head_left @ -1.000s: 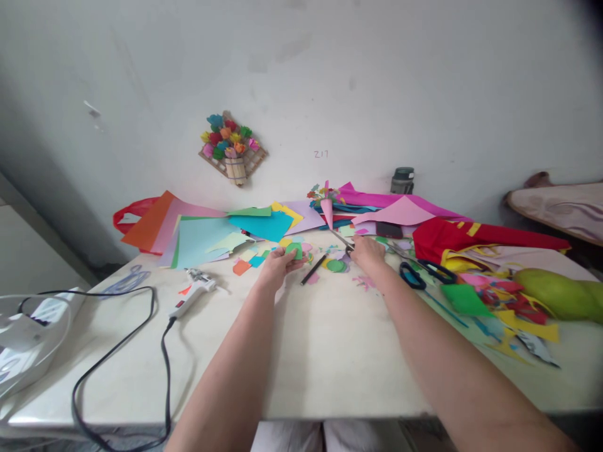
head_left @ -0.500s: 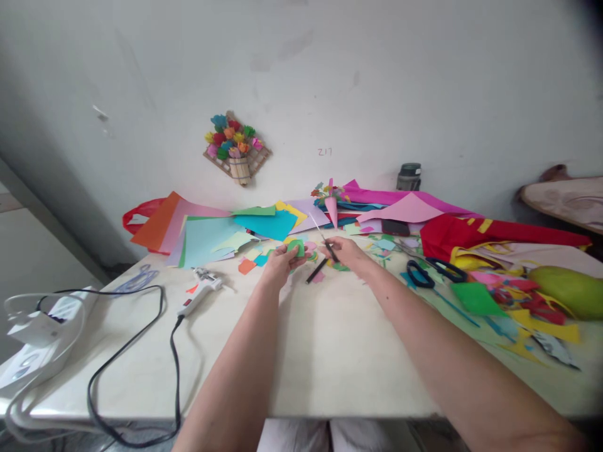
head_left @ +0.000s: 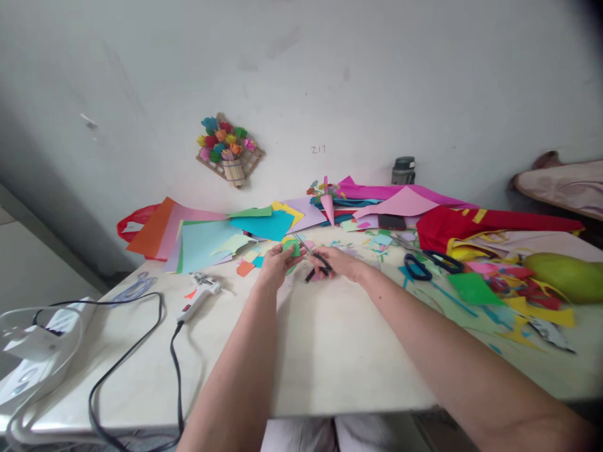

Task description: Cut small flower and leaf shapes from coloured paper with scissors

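My left hand [head_left: 274, 265] is closed on a small piece of green paper [head_left: 294, 248], pinched between thumb and fingers above the table. Opposite it, my right hand [head_left: 343, 265] grips black-handled scissors [head_left: 324, 262], whose thin blades point up and left beside the green paper. Whether the blades touch the paper I cannot tell. A dark stick-like thing [head_left: 309, 275] shows just under the right fingers. Small cut paper pieces in orange [head_left: 244, 269], blue and other colours lie around both hands.
Left stand a glue gun [head_left: 200, 298] with a black cord and a power strip [head_left: 44, 351]. Large coloured sheets [head_left: 202, 238] and a pink paper cone [head_left: 327, 209] with flowers are behind. On the right lie bigger scissors [head_left: 418, 267], paper scraps and a green mango-like fruit [head_left: 563, 276].
My right hand has turned the scissors and brought them left and down, closer to the green paper. The left hand still holds the paper. The whole view has shifted slightly.
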Action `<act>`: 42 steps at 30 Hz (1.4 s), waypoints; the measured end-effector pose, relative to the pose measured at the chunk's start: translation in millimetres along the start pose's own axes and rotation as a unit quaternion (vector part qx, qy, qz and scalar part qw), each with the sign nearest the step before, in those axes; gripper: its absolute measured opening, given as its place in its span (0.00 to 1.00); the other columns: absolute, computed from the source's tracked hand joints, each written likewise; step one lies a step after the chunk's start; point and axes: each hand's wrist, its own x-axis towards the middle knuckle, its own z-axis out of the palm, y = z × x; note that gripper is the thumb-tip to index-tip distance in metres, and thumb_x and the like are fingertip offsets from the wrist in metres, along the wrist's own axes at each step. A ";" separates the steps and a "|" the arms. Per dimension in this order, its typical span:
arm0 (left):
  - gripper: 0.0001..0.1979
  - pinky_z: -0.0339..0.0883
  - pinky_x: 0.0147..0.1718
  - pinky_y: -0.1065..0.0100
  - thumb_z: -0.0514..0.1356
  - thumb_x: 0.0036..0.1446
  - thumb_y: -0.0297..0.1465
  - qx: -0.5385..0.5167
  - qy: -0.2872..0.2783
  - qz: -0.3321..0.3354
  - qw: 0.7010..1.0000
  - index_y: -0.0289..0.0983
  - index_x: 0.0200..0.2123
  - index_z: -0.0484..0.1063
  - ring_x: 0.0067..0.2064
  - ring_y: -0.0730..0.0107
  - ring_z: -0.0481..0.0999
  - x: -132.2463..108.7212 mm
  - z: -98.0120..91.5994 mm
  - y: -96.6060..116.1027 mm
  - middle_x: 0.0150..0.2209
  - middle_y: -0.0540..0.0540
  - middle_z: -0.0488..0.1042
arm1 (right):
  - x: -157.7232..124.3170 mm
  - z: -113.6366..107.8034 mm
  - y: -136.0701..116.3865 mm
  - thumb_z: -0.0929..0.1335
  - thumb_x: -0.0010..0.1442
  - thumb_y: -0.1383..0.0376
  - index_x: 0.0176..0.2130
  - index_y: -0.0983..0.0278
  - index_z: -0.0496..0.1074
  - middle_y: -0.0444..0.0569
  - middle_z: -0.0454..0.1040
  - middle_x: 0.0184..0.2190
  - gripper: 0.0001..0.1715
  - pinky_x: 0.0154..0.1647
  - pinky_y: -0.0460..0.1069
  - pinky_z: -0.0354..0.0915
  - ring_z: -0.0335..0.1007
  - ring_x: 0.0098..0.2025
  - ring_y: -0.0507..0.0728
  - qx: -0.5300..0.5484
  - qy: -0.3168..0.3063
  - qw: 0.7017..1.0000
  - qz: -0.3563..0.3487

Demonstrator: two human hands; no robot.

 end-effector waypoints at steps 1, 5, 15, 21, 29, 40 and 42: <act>0.08 0.72 0.44 0.63 0.65 0.48 0.27 -0.006 -0.002 0.000 1.000 0.32 0.30 0.68 0.38 0.64 0.79 0.0 -0.2 0.0 0.31 0.45 0.76 | 0.2 -0.2 1.0 0.65 0.57 0.57 0.31 0.65 0.66 0.41 0.67 0.20 0.13 0.14 0.41 0.52 0.64 0.20 0.47 0.000 -0.003 1.000 -0.002; 0.09 0.73 0.42 0.64 0.67 0.46 0.27 -0.018 -0.016 -0.002 1.000 0.33 0.28 0.68 0.35 0.66 0.79 0.0 -0.4 -0.2 0.29 0.46 0.76 | 2.5 -1.2 5.4 0.65 0.57 0.55 0.32 0.64 0.66 0.40 0.67 0.20 0.14 0.14 0.41 0.52 0.64 0.20 0.47 -0.002 -0.017 1.000 -0.014; 0.07 0.73 0.38 0.66 0.67 0.44 0.25 -0.020 -0.018 -0.010 1.000 0.32 0.28 0.71 0.32 0.68 0.78 1.5 -1.0 -0.5 0.28 0.46 0.76 | 4.2 0.2 5.2 0.63 0.58 0.57 0.34 0.65 0.67 0.41 0.65 0.20 0.13 0.13 0.41 0.48 0.62 0.19 0.47 0.001 -0.022 1.000 -0.001; 0.05 0.73 0.39 0.65 0.65 0.46 0.24 -0.025 -0.006 -0.023 0.999 0.32 0.28 0.71 0.31 0.68 0.78 2.4 -0.5 -0.8 0.26 0.47 0.75 | 2.9 1.2 3.4 0.63 0.57 0.57 0.29 0.65 0.65 0.41 0.65 0.20 0.13 0.13 0.41 0.48 0.62 0.19 0.47 0.007 -0.018 1.000 0.001; 0.04 0.73 0.39 0.64 0.64 0.47 0.23 -0.027 0.003 -0.023 0.999 0.32 0.26 0.71 0.31 0.68 0.78 2.7 0.1 -1.3 0.25 0.47 0.75 | 1.9 3.9 -1.5 0.62 0.58 0.58 0.26 0.64 0.63 0.40 0.63 0.17 0.14 0.13 0.42 0.48 0.60 0.17 0.47 0.052 -0.016 0.998 0.009; 0.03 0.72 0.33 0.70 0.64 0.46 0.23 -0.036 -0.015 -0.017 0.999 0.32 0.27 0.72 0.28 0.72 0.76 4.8 -3.1 -4.5 0.26 0.47 0.75 | 2.8 4.3 1.6 0.64 0.55 0.64 0.26 0.65 0.63 0.39 0.63 0.17 0.08 0.13 0.42 0.49 0.60 0.17 0.47 0.055 -0.008 0.998 -0.003; 0.03 0.72 0.32 0.70 0.64 0.46 0.23 -0.034 -0.012 -0.019 0.999 0.32 0.27 0.72 0.28 0.72 0.76 4.8 -3.1 -4.5 0.26 0.47 0.75 | 3.0 4.3 2.4 0.66 0.54 0.64 0.26 0.65 0.63 0.38 0.63 0.17 0.08 0.13 0.41 0.49 0.60 0.17 0.46 0.066 -0.014 0.998 -0.016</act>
